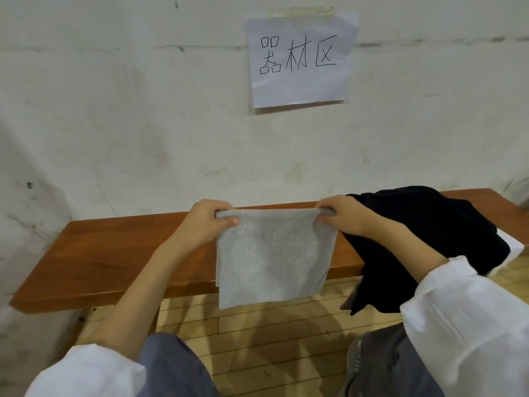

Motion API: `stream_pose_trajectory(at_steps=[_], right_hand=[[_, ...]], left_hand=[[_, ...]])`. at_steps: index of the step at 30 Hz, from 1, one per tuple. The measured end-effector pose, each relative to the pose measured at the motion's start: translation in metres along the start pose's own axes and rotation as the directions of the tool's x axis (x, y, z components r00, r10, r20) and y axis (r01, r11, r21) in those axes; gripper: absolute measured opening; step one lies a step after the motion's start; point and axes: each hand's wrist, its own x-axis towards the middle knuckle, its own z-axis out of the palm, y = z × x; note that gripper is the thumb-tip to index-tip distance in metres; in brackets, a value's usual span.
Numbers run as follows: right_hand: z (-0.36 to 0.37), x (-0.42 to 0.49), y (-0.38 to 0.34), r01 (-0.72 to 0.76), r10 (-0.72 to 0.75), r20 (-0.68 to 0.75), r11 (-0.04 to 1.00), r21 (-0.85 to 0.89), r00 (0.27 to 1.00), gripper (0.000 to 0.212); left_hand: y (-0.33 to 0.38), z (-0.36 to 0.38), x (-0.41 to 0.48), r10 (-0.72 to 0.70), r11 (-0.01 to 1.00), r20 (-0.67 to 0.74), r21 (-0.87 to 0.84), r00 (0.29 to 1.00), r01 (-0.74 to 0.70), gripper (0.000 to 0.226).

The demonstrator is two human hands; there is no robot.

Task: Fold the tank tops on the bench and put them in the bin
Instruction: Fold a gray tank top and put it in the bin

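Note:
A folded light grey tank top [274, 256] hangs in front of the brown wooden bench [114, 253], its lower edge below the bench's front edge. My left hand [210, 222] pinches its top left corner and my right hand [342, 214] pinches its top right corner, so the top edge is stretched flat between them. A black tank top [423, 224] lies crumpled on the right part of the bench and droops over the front edge behind my right forearm. No bin is in view.
The bench stands against a stained white wall with a paper sign [300, 58] taped above it. Something white [512, 247] shows under the black garment at the right edge. Below is a light wooden floor [272, 339], and my knees sit at the bottom.

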Motion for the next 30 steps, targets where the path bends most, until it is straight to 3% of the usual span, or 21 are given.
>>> stream_pose_trajectory(at_steps=[6, 10, 13, 15, 17, 19, 21, 23, 26, 28, 30], right_hand=[[-0.021, 0.041, -0.002, 0.011, -0.026, -0.202, 0.997, -0.077, 0.979, 0.023], [-0.036, 0.062, -0.011, 0.076, -0.088, -0.507, 0.996, -0.044, 0.858, 0.018], [-0.016, 0.070, -0.007, 0.066, -0.097, -0.607, 0.995, -0.072, 0.789, 0.020], [0.016, 0.067, 0.003, -0.007, -0.054, -0.555, 0.994, -0.108, 0.830, 0.024], [0.055, 0.055, 0.017, -0.076, -0.012, -0.404, 0.977, -0.201, 0.915, 0.025], [0.098, 0.034, 0.031, -0.091, 0.028, -0.222, 0.956, -0.278, 0.975, 0.028], [0.130, 0.013, 0.040, -0.070, 0.044, -0.102, 0.962, -0.262, 0.994, 0.033], [0.142, 0.003, 0.046, -0.067, 0.054, -0.071, 0.976, -0.206, 0.996, 0.040], [0.139, 0.008, 0.049, -0.094, 0.084, -0.079, 0.987, -0.132, 0.993, 0.038], [0.135, 0.022, 0.052, -0.168, 0.166, -0.147, 0.986, -0.004, 0.975, 0.031], [0.131, 0.042, 0.057, -0.232, 0.251, -0.206, 0.966, 0.114, 0.946, 0.024]], left_hand=[[0.012, -0.007, 0.044, 0.059, 0.990, -0.175, 0.137, 0.983, -0.035, 0.016], [0.019, -0.026, 0.068, 0.153, 0.976, -0.390, 0.205, 0.908, -0.076, 0.020], [0.004, -0.020, 0.070, 0.204, 0.953, -0.442, 0.294, 0.873, -0.073, 0.027], [-0.017, 0.000, 0.058, 0.247, 0.926, -0.380, 0.363, 0.891, -0.102, 0.029], [-0.047, 0.029, 0.036, 0.286, 0.883, -0.213, 0.437, 0.934, -0.171, 0.031], [-0.073, 0.061, 0.004, 0.204, 0.840, 0.025, 0.509, 0.979, -0.188, 0.033], [-0.096, 0.084, -0.024, 0.129, 0.855, 0.147, 0.484, 0.981, -0.185, 0.038], [-0.109, 0.092, -0.035, 0.087, 0.893, 0.131, 0.430, 0.988, -0.136, 0.041], [-0.112, 0.086, -0.023, -0.025, 0.951, -0.001, 0.307, 1.000, 0.024, 0.023], [-0.113, 0.082, -0.002, -0.164, 0.964, -0.157, 0.186, 0.974, 0.192, 0.016], [-0.114, 0.080, 0.023, -0.300, 0.937, -0.262, 0.101, 0.917, 0.335, 0.023]])
